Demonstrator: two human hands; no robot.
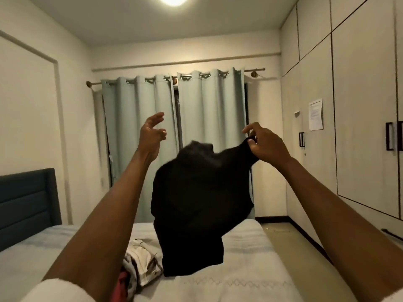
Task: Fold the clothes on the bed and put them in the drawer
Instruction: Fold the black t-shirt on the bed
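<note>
Pale walls and a grey-green curtain (174, 131) at twelve o'clock close off the bedroom ahead of us, with tall wardrobe doors (366, 105) running along three o'clock. Below, our bed (250, 269) fills six o'clock, its dark headboard (26, 203) at nine o'clock. We raise both arms. Our right hand (265, 143), at two o'clock, pinches one edge of a black garment (196, 203), which hangs in the air at the centre above the bed. Our left hand (151, 132), at ten o'clock, is spread, fingers loosely curved, holding nothing and apart from the cloth. A crumpled light patterned garment (141, 260) lies on the bed at seven o'clock.
</note>
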